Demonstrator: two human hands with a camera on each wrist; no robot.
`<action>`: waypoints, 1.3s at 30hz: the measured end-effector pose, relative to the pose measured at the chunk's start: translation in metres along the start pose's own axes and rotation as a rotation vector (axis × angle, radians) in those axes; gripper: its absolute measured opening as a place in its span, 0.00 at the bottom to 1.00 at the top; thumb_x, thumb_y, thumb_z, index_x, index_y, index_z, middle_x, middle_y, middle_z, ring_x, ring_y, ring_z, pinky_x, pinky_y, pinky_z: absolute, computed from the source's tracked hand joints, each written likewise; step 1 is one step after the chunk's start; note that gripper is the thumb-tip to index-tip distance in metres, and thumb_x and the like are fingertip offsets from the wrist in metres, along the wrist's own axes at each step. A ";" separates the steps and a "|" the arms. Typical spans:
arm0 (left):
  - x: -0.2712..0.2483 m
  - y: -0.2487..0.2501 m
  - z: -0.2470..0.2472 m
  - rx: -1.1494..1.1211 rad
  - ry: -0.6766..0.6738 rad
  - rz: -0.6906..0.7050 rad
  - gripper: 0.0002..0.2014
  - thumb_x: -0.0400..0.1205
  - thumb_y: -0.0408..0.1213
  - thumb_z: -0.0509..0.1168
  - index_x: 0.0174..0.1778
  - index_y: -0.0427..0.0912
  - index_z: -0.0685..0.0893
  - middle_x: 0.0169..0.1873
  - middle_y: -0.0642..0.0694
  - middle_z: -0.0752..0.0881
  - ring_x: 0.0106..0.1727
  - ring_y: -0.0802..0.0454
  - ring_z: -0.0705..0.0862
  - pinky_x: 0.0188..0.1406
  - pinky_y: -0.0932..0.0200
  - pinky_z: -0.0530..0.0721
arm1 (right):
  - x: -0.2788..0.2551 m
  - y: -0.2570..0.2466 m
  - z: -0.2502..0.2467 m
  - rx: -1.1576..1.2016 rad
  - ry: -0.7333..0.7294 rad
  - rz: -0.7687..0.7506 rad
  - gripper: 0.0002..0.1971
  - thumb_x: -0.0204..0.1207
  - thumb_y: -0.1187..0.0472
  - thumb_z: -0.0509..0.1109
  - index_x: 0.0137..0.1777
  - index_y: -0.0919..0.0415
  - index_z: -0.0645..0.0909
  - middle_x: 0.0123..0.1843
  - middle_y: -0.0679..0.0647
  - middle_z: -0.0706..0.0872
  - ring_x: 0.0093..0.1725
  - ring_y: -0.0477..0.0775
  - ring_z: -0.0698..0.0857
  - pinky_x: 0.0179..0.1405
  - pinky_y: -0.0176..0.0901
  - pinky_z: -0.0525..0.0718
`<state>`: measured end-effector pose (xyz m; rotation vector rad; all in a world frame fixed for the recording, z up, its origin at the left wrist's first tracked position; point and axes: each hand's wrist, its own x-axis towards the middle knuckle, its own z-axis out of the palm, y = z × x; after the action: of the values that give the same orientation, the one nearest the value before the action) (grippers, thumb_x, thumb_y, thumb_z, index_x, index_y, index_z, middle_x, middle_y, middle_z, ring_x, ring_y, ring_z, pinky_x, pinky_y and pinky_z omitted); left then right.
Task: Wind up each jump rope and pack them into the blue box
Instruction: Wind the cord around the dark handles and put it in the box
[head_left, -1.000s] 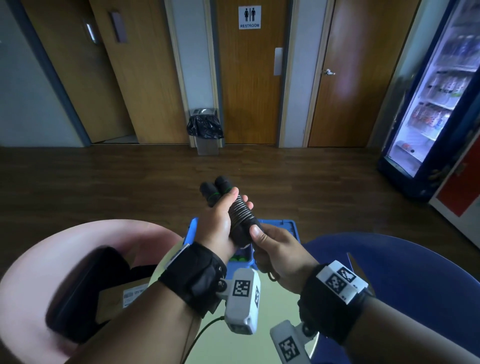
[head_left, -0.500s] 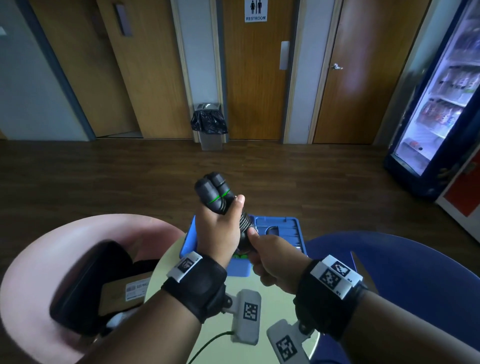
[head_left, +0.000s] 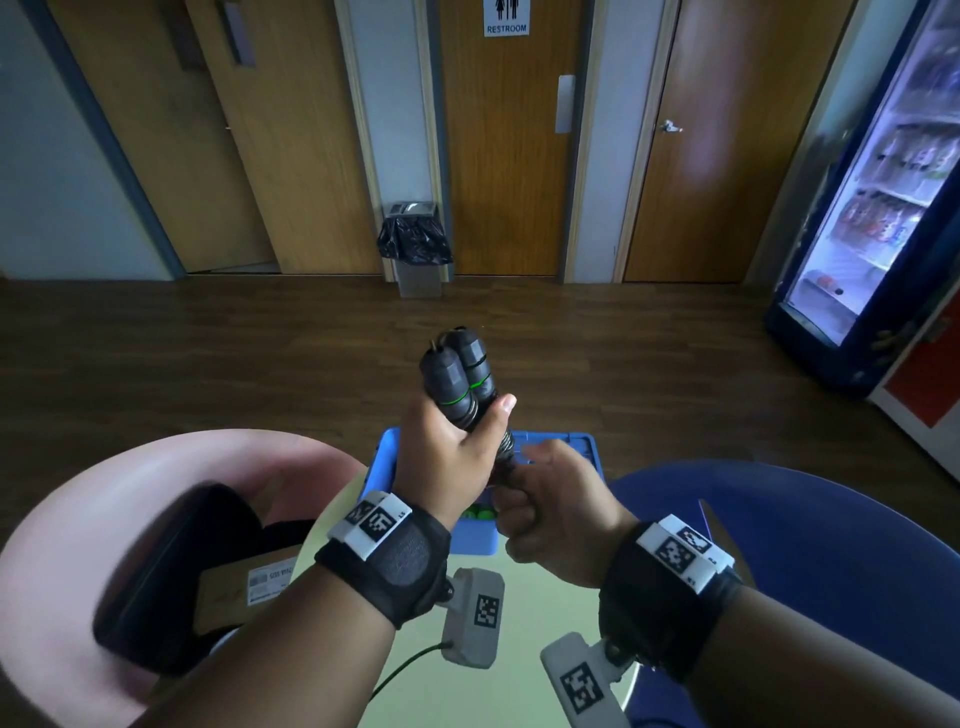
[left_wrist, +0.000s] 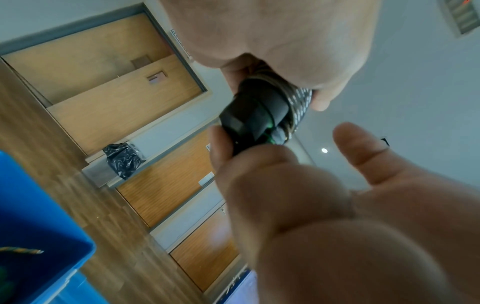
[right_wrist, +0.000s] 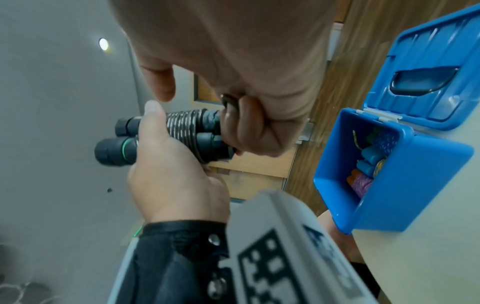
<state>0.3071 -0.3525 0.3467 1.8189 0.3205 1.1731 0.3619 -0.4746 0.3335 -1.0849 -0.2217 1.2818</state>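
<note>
A black jump rope (head_left: 457, 371) with green rings has its two handles side by side and its cord coiled round them (right_wrist: 185, 127). My left hand (head_left: 467, 426) grips the bundle at the middle, with the handle tops pointing up and away. Just below it, my right hand (head_left: 519, 483) is curled round the lower end (right_wrist: 215, 142). The hands are held above the open blue box (head_left: 384, 467), whose lid (right_wrist: 428, 72) is tipped back. Several wound coloured ropes (right_wrist: 371, 162) lie inside. In the left wrist view my fingers (left_wrist: 217, 144) wrap the black handles (left_wrist: 254, 117).
The box stands at the far edge of a small round pale table (head_left: 519, 649). A pink chair (head_left: 104, 499) at the left holds a black bag (head_left: 171, 571) and a cardboard parcel (head_left: 244, 587). A blue chair (head_left: 805, 545) is at the right. Beyond are wooden floor, a bin (head_left: 415, 249) and a drinks fridge (head_left: 883, 208).
Both hands have lifted the bundle a little and its handle tops now stand more upright. My right hand has slid from the coils down to the bundle's lower end.
</note>
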 end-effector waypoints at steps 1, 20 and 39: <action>-0.001 0.000 0.000 0.001 -0.012 0.012 0.12 0.75 0.41 0.77 0.36 0.42 0.80 0.29 0.50 0.86 0.32 0.53 0.86 0.33 0.59 0.84 | -0.001 -0.002 0.000 0.031 -0.008 0.009 0.18 0.67 0.39 0.68 0.43 0.52 0.69 0.39 0.50 0.55 0.32 0.48 0.54 0.27 0.39 0.51; -0.012 0.007 -0.010 0.041 -0.030 0.021 0.13 0.72 0.42 0.78 0.45 0.49 0.81 0.36 0.55 0.88 0.38 0.62 0.89 0.37 0.62 0.87 | -0.002 -0.006 0.022 0.073 0.239 0.052 0.24 0.66 0.32 0.71 0.28 0.50 0.69 0.28 0.45 0.60 0.20 0.43 0.56 0.15 0.34 0.56; -0.018 -0.004 -0.017 0.214 -0.139 -0.113 0.19 0.73 0.43 0.79 0.55 0.43 0.81 0.40 0.54 0.89 0.40 0.62 0.86 0.35 0.82 0.74 | -0.002 0.012 0.028 0.056 0.304 0.142 0.29 0.72 0.27 0.63 0.29 0.52 0.66 0.26 0.46 0.59 0.19 0.45 0.55 0.19 0.35 0.53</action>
<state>0.2847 -0.3521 0.3353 2.0278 0.4766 0.9577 0.3346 -0.4624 0.3399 -1.2472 0.1213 1.2213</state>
